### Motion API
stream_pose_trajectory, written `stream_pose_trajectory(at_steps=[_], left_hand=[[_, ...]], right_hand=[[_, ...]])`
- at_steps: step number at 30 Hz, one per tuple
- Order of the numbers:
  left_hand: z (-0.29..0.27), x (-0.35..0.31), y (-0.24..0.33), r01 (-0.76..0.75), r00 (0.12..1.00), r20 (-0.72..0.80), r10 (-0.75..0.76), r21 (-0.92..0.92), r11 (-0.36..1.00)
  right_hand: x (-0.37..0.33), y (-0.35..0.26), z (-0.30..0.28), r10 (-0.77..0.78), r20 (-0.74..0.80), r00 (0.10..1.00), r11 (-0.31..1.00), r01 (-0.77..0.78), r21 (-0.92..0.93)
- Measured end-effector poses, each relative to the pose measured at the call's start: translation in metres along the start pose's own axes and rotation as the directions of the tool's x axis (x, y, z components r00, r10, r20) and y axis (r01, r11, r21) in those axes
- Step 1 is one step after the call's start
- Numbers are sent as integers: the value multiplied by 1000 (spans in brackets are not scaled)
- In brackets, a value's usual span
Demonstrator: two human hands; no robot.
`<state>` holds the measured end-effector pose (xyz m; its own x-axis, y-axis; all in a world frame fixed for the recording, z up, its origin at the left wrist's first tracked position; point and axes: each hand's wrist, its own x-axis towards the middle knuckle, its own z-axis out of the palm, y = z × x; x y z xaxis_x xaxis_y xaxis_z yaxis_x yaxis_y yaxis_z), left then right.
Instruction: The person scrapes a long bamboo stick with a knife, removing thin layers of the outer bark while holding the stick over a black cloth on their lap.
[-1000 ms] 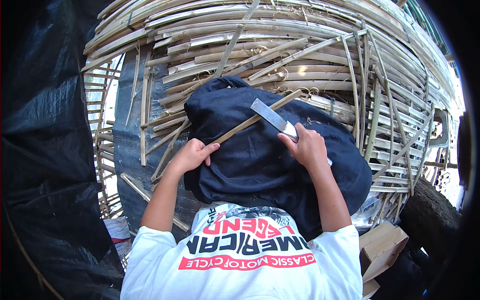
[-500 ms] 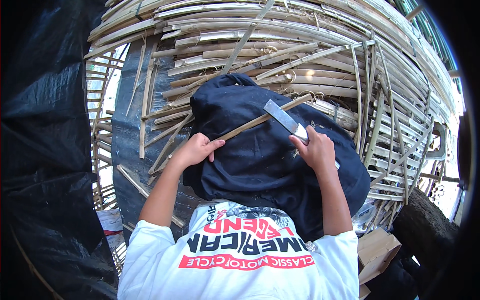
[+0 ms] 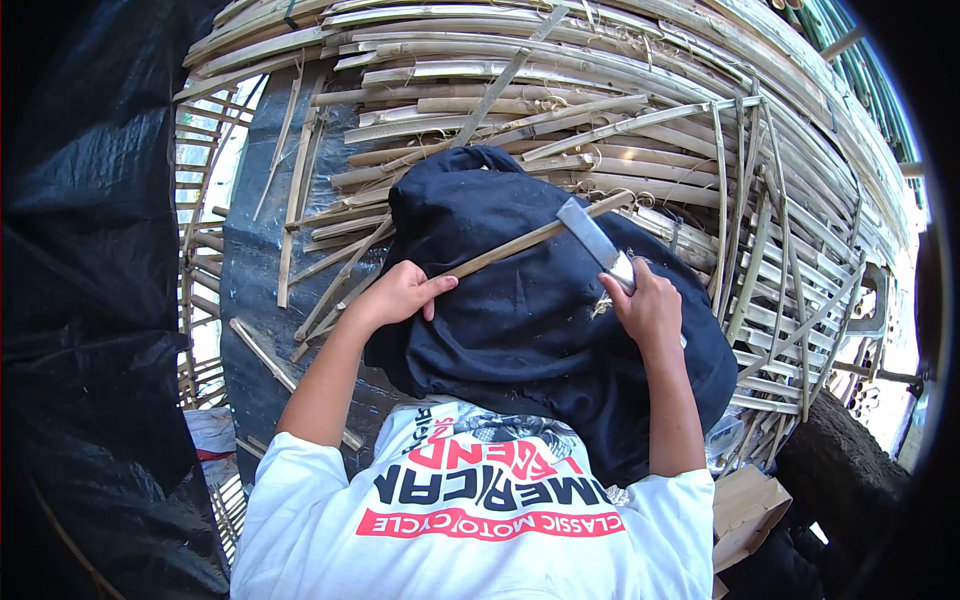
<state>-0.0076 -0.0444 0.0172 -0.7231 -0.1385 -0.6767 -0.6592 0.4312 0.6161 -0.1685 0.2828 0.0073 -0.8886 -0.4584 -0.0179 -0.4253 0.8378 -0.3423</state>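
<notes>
Between thumb and fingers, my left hand (image 3: 408, 292) grips the near end of a bamboo strip (image 3: 510, 247), which slants up and away to the right. My right hand (image 3: 650, 305) is closed on the handle of a broad-bladed knife (image 3: 590, 234). Its blade lies across the strip near the far end, where a thin curled shaving shows. Beneath both hands a dark cloth (image 3: 490, 330) covers my lap. A small tuft of shavings (image 3: 601, 306) clings to the cloth beside my right hand.
Stacked split bamboo (image 3: 640, 150) fills the far side and the right. Loose strips lie on a dark sheet (image 3: 250, 200) at the left. A black tarp (image 3: 90, 250) hangs at the far left. An open cardboard box (image 3: 748, 515) and a log (image 3: 845, 450) stand at the lower right.
My right hand and the knife have moved a little right and down, with the blade sliding toward the strip's far end. My left hand keeps its grip on the strip.
</notes>
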Motion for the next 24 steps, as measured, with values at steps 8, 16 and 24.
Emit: stream_pose_trajectory(at_steps=[8, 16, 24], left_hand=[[4, 8, -14, -65, 998, 8, 65, -22, 998], [8, 8, -10, -18, 1000, -23, 18, 15, 1000], [8, 6, -8, -38, 997, -72, 39, 9, 999]], right_hand=[[3, 33, -54, 198, -58, 978, 972, -188, 143], [5, -46, -11, 41, 131, 991, 946, -80, 313], [25, -29, 4, -38, 130, 991, 998, 32, 47]])
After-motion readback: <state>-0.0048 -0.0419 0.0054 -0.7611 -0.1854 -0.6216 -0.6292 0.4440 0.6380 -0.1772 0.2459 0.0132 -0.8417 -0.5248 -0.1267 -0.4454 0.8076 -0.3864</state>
